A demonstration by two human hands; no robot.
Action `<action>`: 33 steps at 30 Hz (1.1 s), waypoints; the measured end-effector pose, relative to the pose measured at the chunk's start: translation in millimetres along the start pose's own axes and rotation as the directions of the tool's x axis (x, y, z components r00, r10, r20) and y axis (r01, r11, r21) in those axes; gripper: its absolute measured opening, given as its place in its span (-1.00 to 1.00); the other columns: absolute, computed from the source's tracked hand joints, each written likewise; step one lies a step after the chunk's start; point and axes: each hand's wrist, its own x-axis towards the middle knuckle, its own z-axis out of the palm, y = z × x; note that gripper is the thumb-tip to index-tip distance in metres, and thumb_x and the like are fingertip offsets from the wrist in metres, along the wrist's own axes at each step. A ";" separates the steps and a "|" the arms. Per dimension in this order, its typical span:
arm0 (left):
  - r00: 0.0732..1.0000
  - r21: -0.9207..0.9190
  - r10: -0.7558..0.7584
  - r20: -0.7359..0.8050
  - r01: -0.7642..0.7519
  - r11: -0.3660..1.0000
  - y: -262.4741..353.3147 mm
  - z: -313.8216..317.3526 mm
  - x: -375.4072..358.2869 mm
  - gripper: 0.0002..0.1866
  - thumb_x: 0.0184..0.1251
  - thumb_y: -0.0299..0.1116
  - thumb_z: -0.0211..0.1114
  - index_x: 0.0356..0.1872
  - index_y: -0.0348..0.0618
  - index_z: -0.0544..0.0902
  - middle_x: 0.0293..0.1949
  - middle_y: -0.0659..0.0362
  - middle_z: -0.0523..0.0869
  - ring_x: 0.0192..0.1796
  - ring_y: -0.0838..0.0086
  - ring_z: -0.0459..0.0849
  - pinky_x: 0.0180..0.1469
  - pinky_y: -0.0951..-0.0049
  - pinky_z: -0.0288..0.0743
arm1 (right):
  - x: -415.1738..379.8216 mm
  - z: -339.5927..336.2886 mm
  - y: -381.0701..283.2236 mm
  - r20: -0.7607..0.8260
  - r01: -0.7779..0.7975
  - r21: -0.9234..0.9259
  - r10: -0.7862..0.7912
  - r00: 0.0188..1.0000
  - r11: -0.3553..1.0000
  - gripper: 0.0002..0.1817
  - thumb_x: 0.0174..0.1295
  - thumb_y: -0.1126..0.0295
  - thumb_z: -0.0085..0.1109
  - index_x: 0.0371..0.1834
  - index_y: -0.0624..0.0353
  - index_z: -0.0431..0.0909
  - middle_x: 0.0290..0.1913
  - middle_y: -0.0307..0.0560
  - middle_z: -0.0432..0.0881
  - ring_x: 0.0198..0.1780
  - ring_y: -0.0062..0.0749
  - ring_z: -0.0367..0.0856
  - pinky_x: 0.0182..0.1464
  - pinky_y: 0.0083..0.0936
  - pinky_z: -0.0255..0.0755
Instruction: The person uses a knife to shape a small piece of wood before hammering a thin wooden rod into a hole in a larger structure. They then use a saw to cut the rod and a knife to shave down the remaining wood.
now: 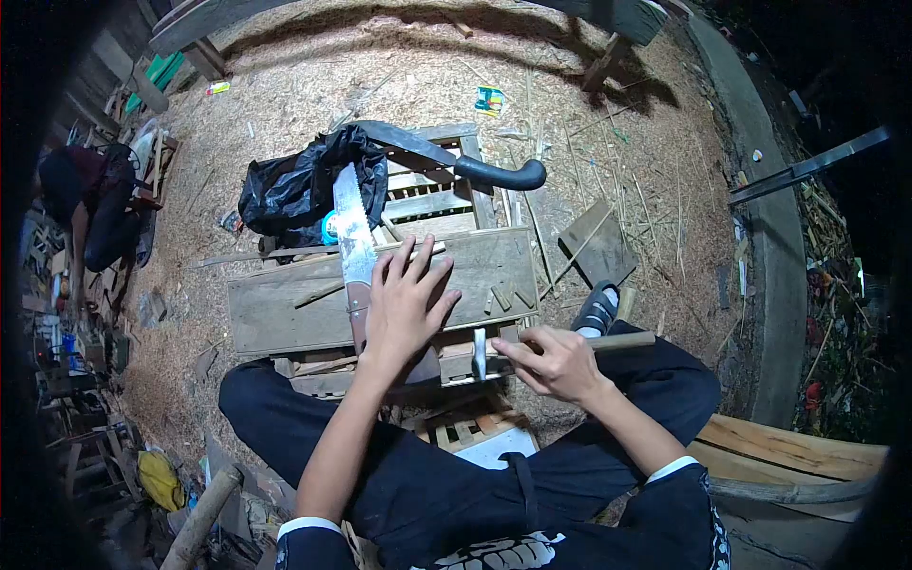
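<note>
My right hand (553,363) is closed around the wooden handle (622,342) of a hammer, whose metal head (480,354) hangs by the front edge of a wooden board (275,309). My left hand (407,306) lies palm down on the board, fingers spread, partly over a handsaw. That handsaw's blade (352,214) points away from me, and its brown handle (357,309) is partly hidden by my hand. Several short wood sticks (502,298) lie right of my left hand. Whether my left palm presses on anything small cannot be seen.
Behind the board are a black plastic bag (285,190), a second saw with a black handle (499,173) and a slatted wooden frame (465,130). A flat wood piece (598,244) lies on the shavings-covered ground. Another person (90,195) sits at far left. Planks (788,451) lie at right.
</note>
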 end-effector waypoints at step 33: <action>0.994 -0.233 0.097 0.045 -0.084 0.969 32.2 11.1 -0.8 -0.71 0.31 -0.19 0.51 -0.01 -0.03 0.89 0.41 0.15 0.69 0.57 0.21 0.44 0.58 -0.05 0.13 | -12.1 -7.9 14.7 -0.221 -0.144 0.112 0.166 0.961 0.983 -0.48 0.20 0.44 0.46 0.28 -0.02 0.75 -0.20 -0.07 0.70 -0.28 -0.20 0.74 -0.27 -0.32 0.63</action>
